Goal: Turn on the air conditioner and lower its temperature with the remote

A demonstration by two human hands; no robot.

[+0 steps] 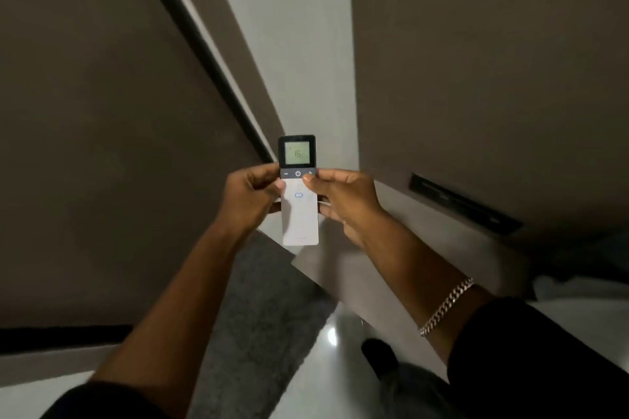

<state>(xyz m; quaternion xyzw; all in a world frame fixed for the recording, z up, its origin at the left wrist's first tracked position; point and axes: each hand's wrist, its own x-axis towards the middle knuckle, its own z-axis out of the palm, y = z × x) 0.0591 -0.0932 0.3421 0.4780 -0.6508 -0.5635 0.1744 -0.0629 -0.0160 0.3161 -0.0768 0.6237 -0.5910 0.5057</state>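
Observation:
A slim white remote (300, 224) with a dark top and a lit green screen reading 16 stands upright in front of me. My left hand (250, 196) grips its left edge, thumb resting on the white keypad just under the minus key. My right hand (343, 199) grips the right edge, thumb lying by the plus key. The power key between the thumbs is uncovered. No air conditioner unit is in view.
Brown wall panels fill the left and right, with a pale grey strip (299, 61) between them. A dark slot (463, 204) is set into the right panel. Below are a grey carpet (258, 309) and a shiny pale floor (340, 333). A chain bracelet (446, 306) circles my right wrist.

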